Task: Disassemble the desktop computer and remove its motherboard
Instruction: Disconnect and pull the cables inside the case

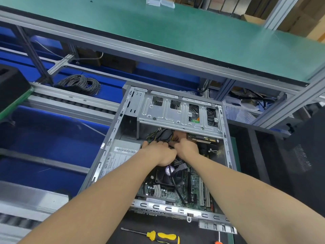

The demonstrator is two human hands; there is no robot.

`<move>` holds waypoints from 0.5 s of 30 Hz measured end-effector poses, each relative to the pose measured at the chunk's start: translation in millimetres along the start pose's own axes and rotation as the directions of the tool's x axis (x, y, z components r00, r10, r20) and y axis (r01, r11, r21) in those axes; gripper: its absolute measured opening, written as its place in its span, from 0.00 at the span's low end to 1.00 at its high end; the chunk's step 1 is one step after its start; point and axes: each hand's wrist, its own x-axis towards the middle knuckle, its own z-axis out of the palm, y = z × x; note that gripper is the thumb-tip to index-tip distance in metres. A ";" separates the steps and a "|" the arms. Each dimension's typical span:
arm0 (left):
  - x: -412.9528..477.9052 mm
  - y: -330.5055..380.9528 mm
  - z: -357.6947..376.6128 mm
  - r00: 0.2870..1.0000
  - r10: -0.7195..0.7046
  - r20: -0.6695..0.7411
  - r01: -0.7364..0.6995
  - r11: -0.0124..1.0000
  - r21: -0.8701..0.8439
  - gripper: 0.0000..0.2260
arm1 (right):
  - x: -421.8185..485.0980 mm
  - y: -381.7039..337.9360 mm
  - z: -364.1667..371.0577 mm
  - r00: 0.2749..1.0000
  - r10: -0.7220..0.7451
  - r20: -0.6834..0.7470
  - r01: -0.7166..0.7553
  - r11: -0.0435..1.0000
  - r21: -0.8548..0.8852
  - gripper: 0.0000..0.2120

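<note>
The green motherboard [195, 180] lies flat in the floor of the open grey steel desktop computer case [112, 131], filling its 5 o'clock part, with a black square cooler fan [165, 175] standing on it. At 12 o'clock in the case sits the silver slotted drive cage [175, 111]. At 9 o'clock is the grey labelled power supply box [121, 155].

Both hands meet just under the cage's near edge, at a bundle of yellow and black power wires [158, 133]. The left hand [159, 153] has a narrow grip, its fingers curled down round the wires. The right hand [186, 147] touches it from 3 o'clock, but its fingertips are hidden, so I cannot tell what its grip holds.

The wires look soft and will flex. Any plug is likely tight in its socket, so take the plastic housing, not the strands. The board looks thin, light, rigid and fragile, best lifted by its bare edges rather than by slots or capacitors.

A yellow-and-black-handled screwdriver [158, 235] lies on the dark counter [154, 221] at 6 o'clock from the case.
</note>
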 end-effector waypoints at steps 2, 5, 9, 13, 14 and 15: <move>-0.3 0.4 -0.6 1.000 -0.002 0.007 0.002 1.000 0.004 0.31 | -0.6 -0.5 -0.3 1.000 0.012 -0.011 -0.012 1.000 0.005 0.24; -2.0 0.6 -1.1 1.000 -0.004 0.002 0.004 1.000 0.014 0.31 | -6.3 -0.7 -0.8 0.999 -0.004 -0.047 0.007 0.997 0.072 0.25; -3.5 0.5 -1.6 1.000 -0.001 0.000 0.001 1.000 0.012 0.30 | -8.1 -4.2 -3.1 0.999 -0.002 -0.043 0.005 0.997 0.079 0.21; -6.6 0.2 -1.6 1.000 0.000 -0.010 0.000 1.000 0.000 0.30 | -12.6 -9.2 -4.9 0.999 -0.016 -0.042 0.019 0.997 0.079 0.20; -7.4 0.3 -1.7 1.000 0.002 -0.013 -0.002 1.000 -0.001 0.30 | -14.1 -8.5 -5.5 0.999 -0.021 -0.045 0.024 0.996 0.081 0.20; -8.0 0.5 -1.8 1.000 0.003 -0.015 -0.003 1.000 -0.004 0.30 | -16.2 -7.4 -6.9 0.999 -0.022 -0.048 0.026 0.997 0.077 0.21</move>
